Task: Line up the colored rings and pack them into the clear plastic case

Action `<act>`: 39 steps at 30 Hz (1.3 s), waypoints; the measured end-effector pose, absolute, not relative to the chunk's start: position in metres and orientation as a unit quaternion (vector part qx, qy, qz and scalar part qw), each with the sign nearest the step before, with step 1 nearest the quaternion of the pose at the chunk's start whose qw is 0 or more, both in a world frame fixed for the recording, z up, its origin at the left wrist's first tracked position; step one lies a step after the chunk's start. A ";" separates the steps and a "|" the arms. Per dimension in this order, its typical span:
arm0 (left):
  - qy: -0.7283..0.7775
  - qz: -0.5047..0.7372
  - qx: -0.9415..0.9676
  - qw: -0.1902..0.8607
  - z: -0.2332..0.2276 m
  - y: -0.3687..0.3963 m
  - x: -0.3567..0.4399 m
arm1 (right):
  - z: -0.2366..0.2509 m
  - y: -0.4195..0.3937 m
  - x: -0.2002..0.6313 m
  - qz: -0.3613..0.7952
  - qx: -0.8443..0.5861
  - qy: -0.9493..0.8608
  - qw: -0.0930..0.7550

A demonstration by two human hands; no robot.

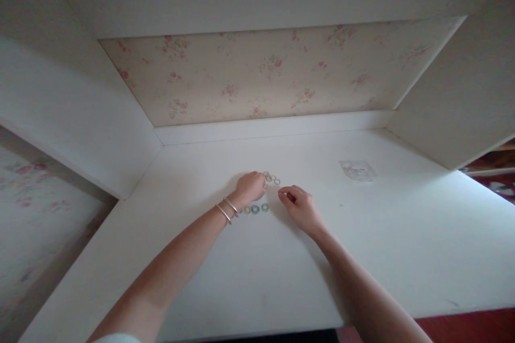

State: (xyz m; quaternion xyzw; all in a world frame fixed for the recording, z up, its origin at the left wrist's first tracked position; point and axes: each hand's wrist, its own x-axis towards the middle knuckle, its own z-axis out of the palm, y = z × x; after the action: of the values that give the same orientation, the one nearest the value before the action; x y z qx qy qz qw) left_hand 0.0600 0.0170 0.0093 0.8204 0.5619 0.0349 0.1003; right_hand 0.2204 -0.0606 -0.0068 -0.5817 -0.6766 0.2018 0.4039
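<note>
My left hand [250, 186], with two silver bangles [227, 209] on the wrist, rests on the white desk top [362, 246] with its fingers curled beside a small cluster of thin rings [272, 178]. A row of thicker bluish and yellowish rings [255, 209] lies just below that hand. My right hand [300, 204] sits a little to the right, its thumb and fingers pinched together; whether something small is between them I cannot tell.
A small clear plastic bag [357, 170] lies on the desk at the right rear. A floral-papered back panel [273, 75] and white side walls [80, 118] close in the desk. Red flooring [475, 327] shows past the front right edge.
</note>
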 end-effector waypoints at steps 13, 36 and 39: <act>0.535 0.033 0.829 0.161 0.022 0.000 -0.007 | -0.013 -0.063 0.215 0.216 -0.571 -0.707 0.357; 0.513 0.066 0.847 0.120 0.020 -0.041 -0.008 | -0.018 -0.066 0.210 0.188 -0.578 -0.719 0.336; 0.529 0.107 0.831 0.139 0.018 -0.035 -0.016 | -0.018 -0.066 0.210 0.190 -0.576 -0.720 0.337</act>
State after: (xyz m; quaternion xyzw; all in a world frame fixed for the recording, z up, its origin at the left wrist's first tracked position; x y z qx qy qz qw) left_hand -0.0158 -0.0349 0.0183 0.8305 0.5288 0.1065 0.1387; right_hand 0.2103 -0.0661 -0.0178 -0.5761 -0.7199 0.1897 0.3374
